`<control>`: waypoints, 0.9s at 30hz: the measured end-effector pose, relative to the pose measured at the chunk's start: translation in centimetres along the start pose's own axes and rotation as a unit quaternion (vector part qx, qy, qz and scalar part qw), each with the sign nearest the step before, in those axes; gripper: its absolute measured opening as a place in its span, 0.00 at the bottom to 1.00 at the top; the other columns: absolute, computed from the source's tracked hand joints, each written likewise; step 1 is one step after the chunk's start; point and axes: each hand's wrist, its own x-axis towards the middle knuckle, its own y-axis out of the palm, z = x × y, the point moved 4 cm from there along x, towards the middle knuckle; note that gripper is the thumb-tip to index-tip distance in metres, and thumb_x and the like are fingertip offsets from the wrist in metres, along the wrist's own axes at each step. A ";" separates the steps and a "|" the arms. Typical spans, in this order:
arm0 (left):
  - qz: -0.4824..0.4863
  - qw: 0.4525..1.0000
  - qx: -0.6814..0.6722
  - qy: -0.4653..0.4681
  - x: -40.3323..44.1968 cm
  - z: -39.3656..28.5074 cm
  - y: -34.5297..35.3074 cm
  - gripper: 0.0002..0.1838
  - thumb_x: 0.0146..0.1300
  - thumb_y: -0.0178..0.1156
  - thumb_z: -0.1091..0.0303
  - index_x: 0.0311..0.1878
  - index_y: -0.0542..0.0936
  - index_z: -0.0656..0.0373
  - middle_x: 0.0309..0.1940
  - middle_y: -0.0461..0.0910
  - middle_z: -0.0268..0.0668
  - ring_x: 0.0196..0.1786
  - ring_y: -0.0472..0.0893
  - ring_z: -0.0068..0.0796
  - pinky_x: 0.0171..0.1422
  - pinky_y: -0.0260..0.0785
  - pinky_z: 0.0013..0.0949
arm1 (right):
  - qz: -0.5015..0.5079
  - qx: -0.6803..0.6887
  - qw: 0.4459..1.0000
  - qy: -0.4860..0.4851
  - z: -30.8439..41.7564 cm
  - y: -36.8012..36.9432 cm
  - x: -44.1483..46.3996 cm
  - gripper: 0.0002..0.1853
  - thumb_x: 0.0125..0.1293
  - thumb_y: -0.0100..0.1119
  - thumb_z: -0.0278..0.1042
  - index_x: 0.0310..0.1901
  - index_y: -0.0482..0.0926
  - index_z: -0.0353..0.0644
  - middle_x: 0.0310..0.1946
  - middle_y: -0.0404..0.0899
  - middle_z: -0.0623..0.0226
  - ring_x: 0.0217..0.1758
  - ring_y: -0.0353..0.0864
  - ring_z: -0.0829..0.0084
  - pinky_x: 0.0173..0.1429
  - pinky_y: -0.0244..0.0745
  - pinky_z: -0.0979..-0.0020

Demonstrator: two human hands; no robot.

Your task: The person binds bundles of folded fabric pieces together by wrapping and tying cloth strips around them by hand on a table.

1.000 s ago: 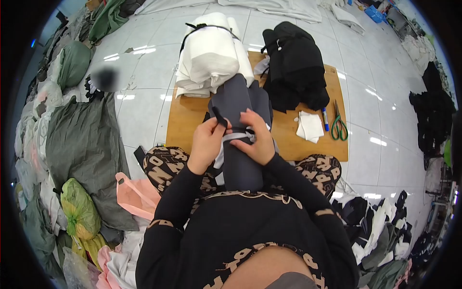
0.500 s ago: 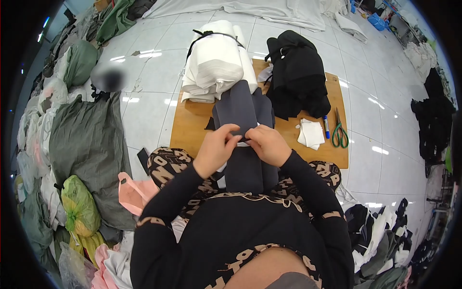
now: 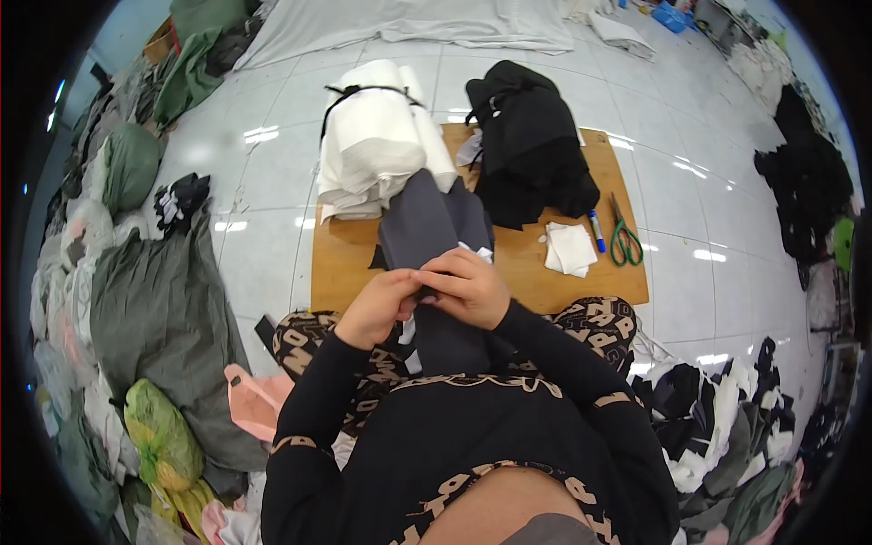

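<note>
A long stack of dark grey fabric pieces (image 3: 416,222) runs from the white bundle down to my lap. My left hand (image 3: 380,307) is closed at the left edge of this fabric, with thumb and fingers pinched together. Lying across the middle of the stack, my right hand (image 3: 470,289) is closed too, and its fingertips meet those of my left hand. Both seem to grip a fold of the dark grey fabric, though the fingers hide most of it. Small white scraps (image 3: 480,252) peek out beside my right hand.
On the wooden board (image 3: 518,295) stand a tied white fabric roll (image 3: 372,127) and a black fabric bundle (image 3: 531,136). White fabric squares (image 3: 570,249), a blue marker (image 3: 597,231) and green-handled scissors (image 3: 625,243) lie at right. Fabric heaps (image 3: 727,427) flank me.
My right hand has come left over the fabric, and its fingers now meet my left hand's. The camera view has shifted, so the board and bundles appear farther left.
</note>
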 end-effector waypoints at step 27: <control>-0.020 0.995 0.056 -0.074 -0.5 -0.9 0.2 0.05 0.63 0.52 0.67 0.33 0.70 0.56 0.17 0.60 0.28 0.18 0.57 0.20 0.23 0.53 0.25 | -0.070 -0.037 0.997 -0.022 0.4 -0.1 -2.5 0.14 0.47 0.57 0.26 0.38 0.77 0.47 0.35 0.71 0.66 0.40 0.71 0.61 0.40 0.68 0.65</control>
